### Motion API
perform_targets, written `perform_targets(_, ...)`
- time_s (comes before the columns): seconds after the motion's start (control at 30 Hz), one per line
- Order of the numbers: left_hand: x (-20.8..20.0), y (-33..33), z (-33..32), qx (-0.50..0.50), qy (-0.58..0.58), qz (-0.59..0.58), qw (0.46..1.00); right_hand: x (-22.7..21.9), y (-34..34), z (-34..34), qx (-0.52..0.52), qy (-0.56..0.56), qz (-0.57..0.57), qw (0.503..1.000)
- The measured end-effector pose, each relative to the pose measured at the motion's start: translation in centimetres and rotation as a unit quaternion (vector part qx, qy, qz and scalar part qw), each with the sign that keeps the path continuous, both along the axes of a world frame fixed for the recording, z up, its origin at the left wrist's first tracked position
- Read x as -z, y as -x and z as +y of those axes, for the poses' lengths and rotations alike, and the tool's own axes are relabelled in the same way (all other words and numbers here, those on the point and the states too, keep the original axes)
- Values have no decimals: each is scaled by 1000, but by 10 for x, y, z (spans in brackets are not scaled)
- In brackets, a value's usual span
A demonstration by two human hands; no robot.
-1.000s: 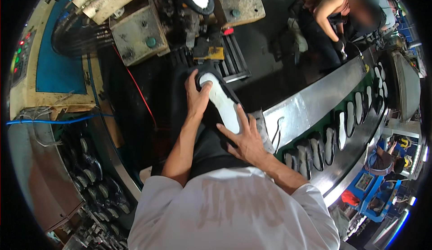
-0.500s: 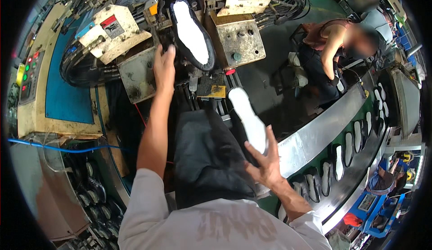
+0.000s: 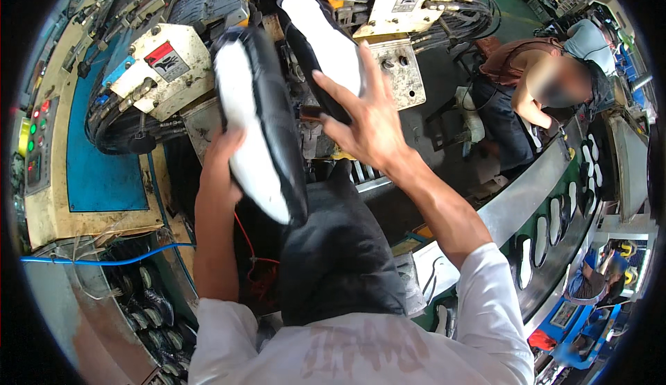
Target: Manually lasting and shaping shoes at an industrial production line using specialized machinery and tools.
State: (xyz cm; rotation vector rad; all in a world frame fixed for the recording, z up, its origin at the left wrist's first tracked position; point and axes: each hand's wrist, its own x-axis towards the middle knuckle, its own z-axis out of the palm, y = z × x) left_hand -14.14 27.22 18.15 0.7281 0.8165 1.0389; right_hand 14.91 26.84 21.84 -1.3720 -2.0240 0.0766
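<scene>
My left hand (image 3: 225, 159) grips a black shoe (image 3: 274, 121) around its side, near the lower end. The shoe has a white bottom facing up, and it is held tilted in front of the machine on the left. A second black shoe (image 3: 326, 41), also white-bottomed, rests at the machine's middle between two cream-coloured side blocks. Over the near end of that shoe my right hand (image 3: 371, 118) is spread, thumb and fingers apart. Whether its fingertips touch the shoe I cannot tell.
Cream machine blocks (image 3: 163, 62) with hoses flank the work spot. A control panel (image 3: 41, 135) with lit buttons stands left. Shoes line a conveyor (image 3: 531, 298) at right, beside a metal ledge (image 3: 517, 208). Another person (image 3: 517, 73) sits beyond. More shoes (image 3: 149, 305) lie lower left.
My left hand has gone from empty to holding a black shoe. The right hand, earlier at a white-bottomed piece lower right, has moved up to the machine's middle; that piece no longer shows there.
</scene>
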Motion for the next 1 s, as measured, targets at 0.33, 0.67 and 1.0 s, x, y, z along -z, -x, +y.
perform_targets(0.33,89,32,-168,-67,171,-149,972,48,26,7,24,-5,29,999)
perform_targets(0.67,150,2,-230,-106,254,103,956,54,32,9,15,-30,-1,999)
perform_targets(1.0,159,-15,-231,-117,303,138,936,339,92,-16,135,488,574,644)
